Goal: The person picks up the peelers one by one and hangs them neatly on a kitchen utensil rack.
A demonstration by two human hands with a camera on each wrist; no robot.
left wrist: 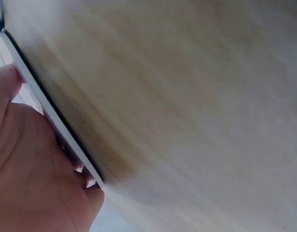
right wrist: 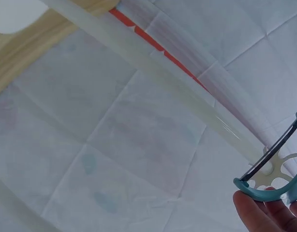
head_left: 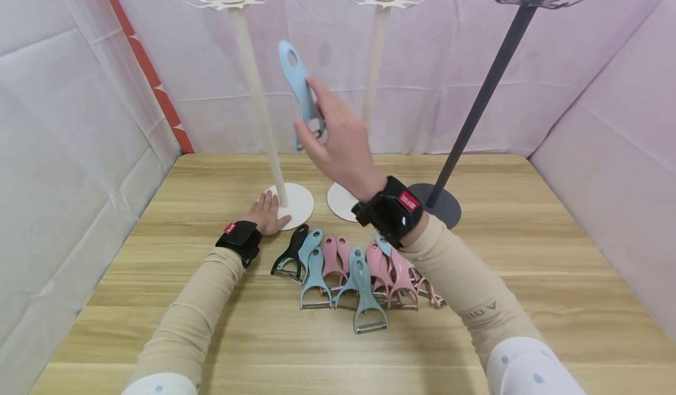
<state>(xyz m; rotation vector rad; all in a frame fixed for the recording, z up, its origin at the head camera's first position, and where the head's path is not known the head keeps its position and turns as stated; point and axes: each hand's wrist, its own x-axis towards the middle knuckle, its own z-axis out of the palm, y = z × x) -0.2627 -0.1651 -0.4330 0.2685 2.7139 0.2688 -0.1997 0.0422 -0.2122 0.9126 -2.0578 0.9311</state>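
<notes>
My right hand (head_left: 345, 139) pinches a light blue peeler (head_left: 293, 72) by its head, handle pointing up, in the air between the left and middle stands. In the right wrist view, the held peeler's blade frame (right wrist: 269, 195) shows at the fingertips, with the left stand's hook ring (right wrist: 279, 169) behind it. My left hand (head_left: 266, 214) lies flat with spread fingers on the round base (head_left: 301, 201) of the left white stand (head_left: 253, 84). The left wrist view shows that hand (left wrist: 37, 164) against the base's edge. Several blue, pink and black peelers (head_left: 364, 283) lie piled in front of the stands.
A middle white stand (head_left: 376, 54) and a dark grey stand (head_left: 483, 95) rise to the right, each topped with hooks. All stands are on a wooden table (head_left: 243, 336). Pale cloth (head_left: 449, 43) hangs behind and at both sides, with a red strip (head_left: 145, 60) at the left.
</notes>
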